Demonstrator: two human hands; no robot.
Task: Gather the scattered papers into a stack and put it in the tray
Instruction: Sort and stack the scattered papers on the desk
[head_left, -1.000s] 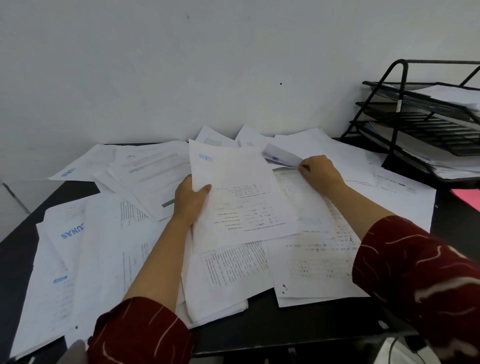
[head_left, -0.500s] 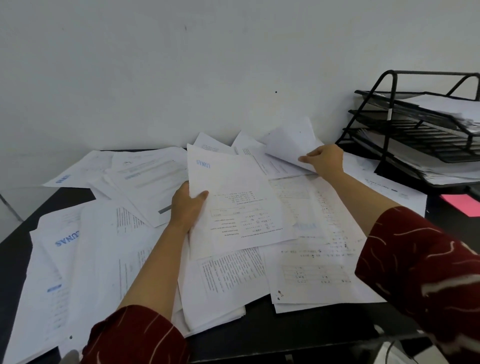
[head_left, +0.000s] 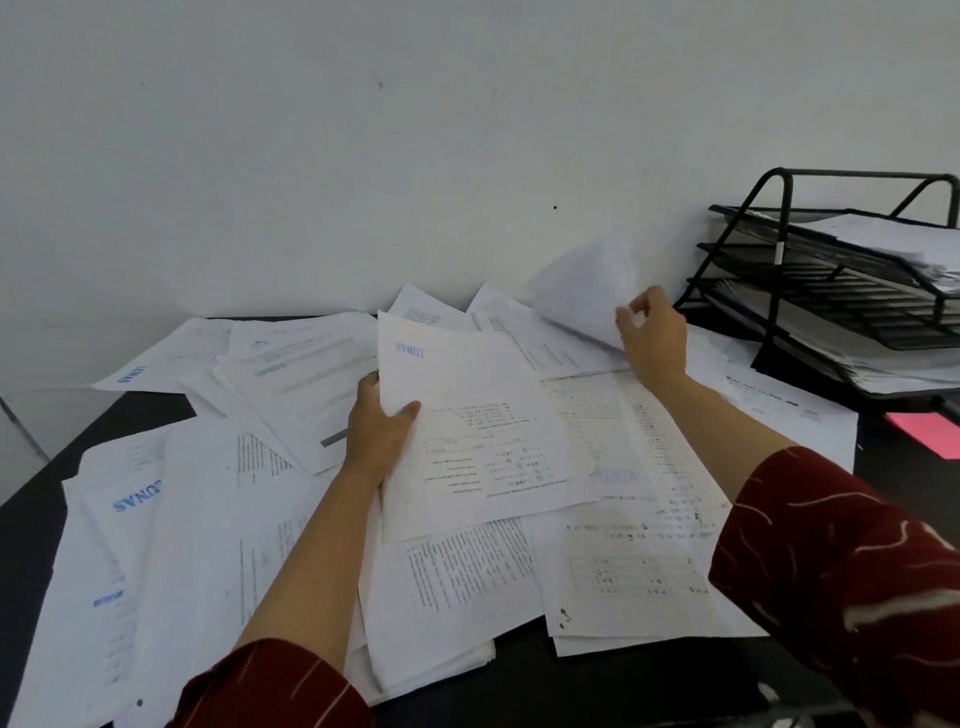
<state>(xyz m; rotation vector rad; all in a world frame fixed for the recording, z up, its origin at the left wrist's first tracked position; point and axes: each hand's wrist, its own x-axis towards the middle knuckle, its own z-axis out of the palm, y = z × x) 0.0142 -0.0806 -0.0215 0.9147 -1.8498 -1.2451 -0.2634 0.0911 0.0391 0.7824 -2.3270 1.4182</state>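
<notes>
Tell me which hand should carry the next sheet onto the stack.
Right. The right hand already pinches a lifted sheet off the desk near the tray, while the left hand grips the gathered stack and is occupied, so it probably just receives.

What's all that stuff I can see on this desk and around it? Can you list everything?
Scattered papers: many, white with print, spread over most of the desk.
Held sheet: one, white with a blue logo, at the centre.
Lifted sheet: one, white, raised near the wall.
Desk: one, black, under the papers.
Tray rack: one, black wire, three tiers with papers in them, at the far right.
Pink sheet: one, on the desk below the rack.
Wall: white, behind the desk.
Left hand: holds the centre sheet by its edge.
Right hand: pinches the lifted sheet.
Sleeves: two, dark red with pale streaks.
</notes>
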